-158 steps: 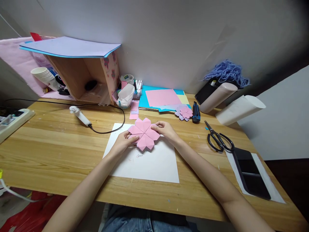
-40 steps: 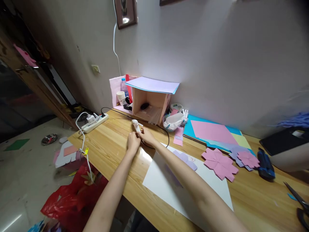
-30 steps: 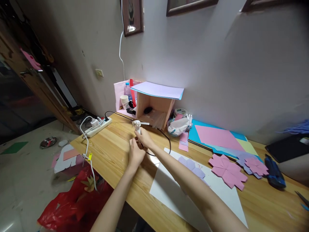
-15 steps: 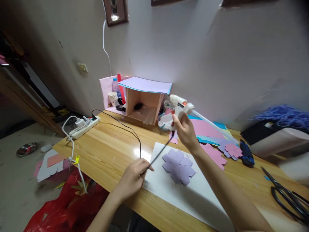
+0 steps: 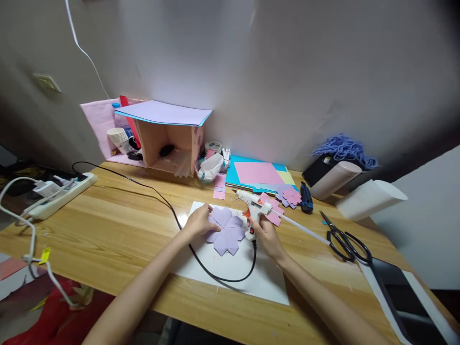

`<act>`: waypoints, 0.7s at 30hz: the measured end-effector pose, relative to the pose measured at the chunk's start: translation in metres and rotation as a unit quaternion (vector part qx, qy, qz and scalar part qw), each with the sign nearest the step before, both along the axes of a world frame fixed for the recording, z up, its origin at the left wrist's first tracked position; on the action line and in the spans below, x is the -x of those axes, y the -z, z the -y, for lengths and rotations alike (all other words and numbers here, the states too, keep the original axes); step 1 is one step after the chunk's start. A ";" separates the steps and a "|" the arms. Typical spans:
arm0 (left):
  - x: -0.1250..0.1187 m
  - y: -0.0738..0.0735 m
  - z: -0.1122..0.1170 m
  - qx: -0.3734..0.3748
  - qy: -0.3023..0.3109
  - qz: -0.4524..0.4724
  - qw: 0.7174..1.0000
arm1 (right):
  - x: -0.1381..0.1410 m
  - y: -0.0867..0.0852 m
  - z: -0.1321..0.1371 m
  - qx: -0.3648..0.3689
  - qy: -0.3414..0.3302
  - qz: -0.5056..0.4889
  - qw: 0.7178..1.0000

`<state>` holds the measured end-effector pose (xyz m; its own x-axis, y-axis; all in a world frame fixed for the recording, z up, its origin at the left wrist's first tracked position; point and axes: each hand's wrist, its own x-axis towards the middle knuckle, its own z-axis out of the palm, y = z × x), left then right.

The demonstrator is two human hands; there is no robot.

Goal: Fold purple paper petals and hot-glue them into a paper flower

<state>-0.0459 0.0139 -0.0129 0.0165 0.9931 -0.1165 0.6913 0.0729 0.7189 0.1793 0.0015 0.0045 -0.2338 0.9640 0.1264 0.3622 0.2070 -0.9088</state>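
My right hand (image 5: 266, 235) is wrapped round the handle of a white hot glue gun (image 5: 256, 207), held low at the right side of a purple paper flower (image 5: 227, 234). A clear glue stick (image 5: 302, 227) juts from the gun's back, and its nozzle points up and left. My left hand (image 5: 198, 222) grips the flower's left petals, thumb on top; the fingers beneath are partly hidden. Under the flower lies a white sheet (image 5: 266, 282). The gun's black cord (image 5: 212, 274) loops across the sheet in front of the flower.
Pink and purple paper flowers (image 5: 290, 196), a blue utility knife (image 5: 306, 197) and black scissors (image 5: 345, 242) lie to the right. Coloured paper (image 5: 257, 172) and an open box (image 5: 196, 148) stand behind. A power strip (image 5: 61, 196) sits left; a phone (image 5: 406, 297) lies front right.
My view has swung right. My right hand has lowered the glue gun to beside the flower. My left hand has let go of the cord and taken hold of the flower.
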 end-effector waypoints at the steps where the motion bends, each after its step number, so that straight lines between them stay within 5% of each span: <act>1: 0.002 0.000 -0.001 0.013 -0.004 0.035 0.999 | -0.001 0.001 0.001 0.005 -0.007 -0.002 1.000; 4: 0.012 -0.003 -0.002 0.076 0.008 0.183 0.980 | -0.002 0.001 0.004 -0.003 -0.025 -0.001 1.000; 8: 0.027 -0.005 -0.002 0.062 -0.118 0.306 0.943 | 0.002 -0.001 0.008 -0.008 -0.058 0.017 0.998; 12: 0.030 -0.003 -0.003 0.006 -0.216 0.339 0.916 | 0.014 -0.004 0.007 0.011 -0.110 0.049 0.993; 21: 0.025 -0.002 -0.003 -0.045 -0.222 0.316 0.921 | 0.037 -0.008 -0.004 -0.023 -0.114 0.128 0.985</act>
